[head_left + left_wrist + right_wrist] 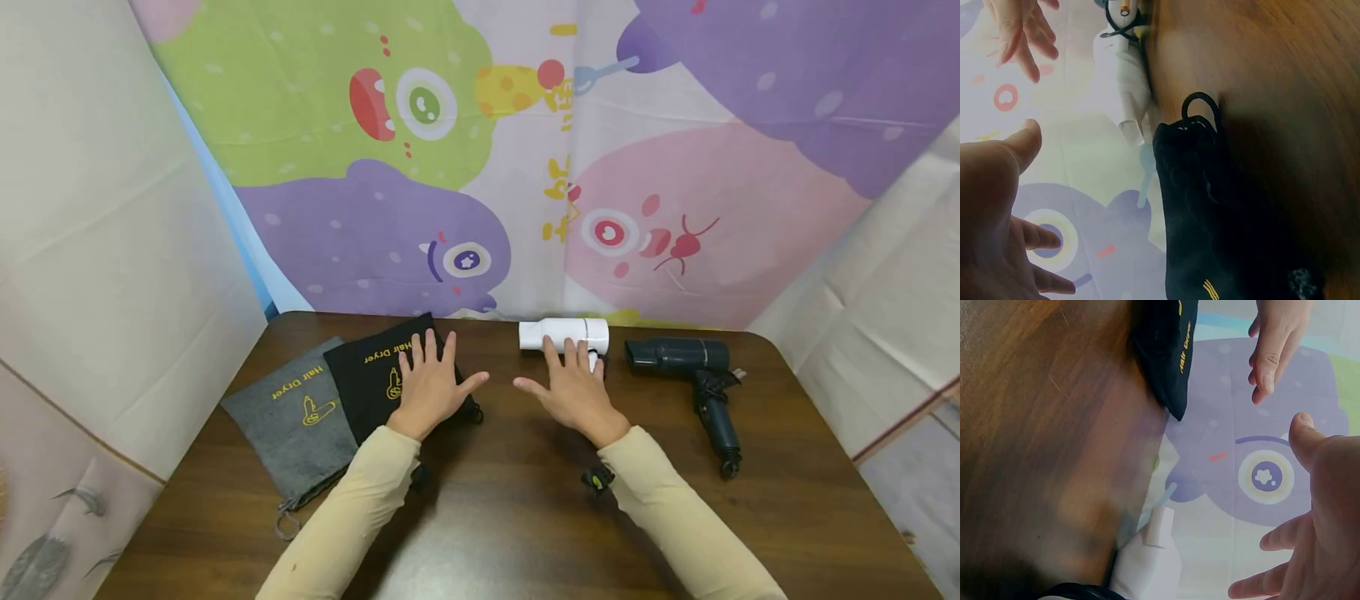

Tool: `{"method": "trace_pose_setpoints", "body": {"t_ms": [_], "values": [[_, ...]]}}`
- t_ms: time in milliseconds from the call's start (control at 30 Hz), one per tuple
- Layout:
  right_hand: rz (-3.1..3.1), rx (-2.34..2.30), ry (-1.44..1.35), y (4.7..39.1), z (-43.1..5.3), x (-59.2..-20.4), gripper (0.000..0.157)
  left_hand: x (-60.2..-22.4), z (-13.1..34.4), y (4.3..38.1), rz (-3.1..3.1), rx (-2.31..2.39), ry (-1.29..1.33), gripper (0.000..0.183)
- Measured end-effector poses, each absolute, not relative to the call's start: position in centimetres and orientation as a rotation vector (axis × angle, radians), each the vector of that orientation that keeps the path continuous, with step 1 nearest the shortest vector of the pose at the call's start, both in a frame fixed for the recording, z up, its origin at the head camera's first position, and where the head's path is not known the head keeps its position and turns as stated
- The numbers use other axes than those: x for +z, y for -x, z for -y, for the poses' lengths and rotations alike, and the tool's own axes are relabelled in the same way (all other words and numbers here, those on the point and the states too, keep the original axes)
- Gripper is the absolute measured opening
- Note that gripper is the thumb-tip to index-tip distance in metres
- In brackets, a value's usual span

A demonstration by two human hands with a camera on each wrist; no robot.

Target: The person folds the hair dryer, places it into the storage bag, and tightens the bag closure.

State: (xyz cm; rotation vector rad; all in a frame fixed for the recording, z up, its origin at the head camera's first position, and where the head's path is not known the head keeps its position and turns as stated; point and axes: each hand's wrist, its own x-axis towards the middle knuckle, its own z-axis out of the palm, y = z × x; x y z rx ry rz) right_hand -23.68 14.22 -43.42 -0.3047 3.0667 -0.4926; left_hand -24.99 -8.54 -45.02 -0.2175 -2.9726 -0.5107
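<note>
Both hands hover over the table with fingers spread and hold nothing. In the head view my left hand [431, 387] overlaps the black drawstring bag [375, 367], which has yellow "Hair Dryer" print; the left wrist view shows that bag [1191, 212] below the palm. My right hand [577, 392] is in front of the white hair dryer [562, 333], covering part of its handle. That dryer's nozzle [1160, 528] shows in the right wrist view. A grey drawstring bag [300, 425] lies left of the black one, partly under it. A dark hair dryer [678, 354] lies to the right.
The brown wooden table [495, 533] ends at the back against a printed curtain [525, 167] with cartoon monsters. Pale cloth walls [97, 208] stand at both sides. The dark dryer's handle [716, 425] points toward the front, its cord bundled near the top.
</note>
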Motion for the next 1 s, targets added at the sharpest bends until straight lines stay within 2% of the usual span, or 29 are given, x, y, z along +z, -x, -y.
{"method": "trace_pose_setpoints", "body": {"t_ms": [600,1000], "values": [[-3.071,-0.507,0.261,24.0,-15.6,-42.8,0.094,-45.2,7.6,26.6,2.910,-0.605,0.268,0.084],[-3.079,-0.533,0.241,24.2,-16.8,-42.5,0.093,-44.6,6.8,28.4,3.003,-0.855,0.354,0.084]]}}
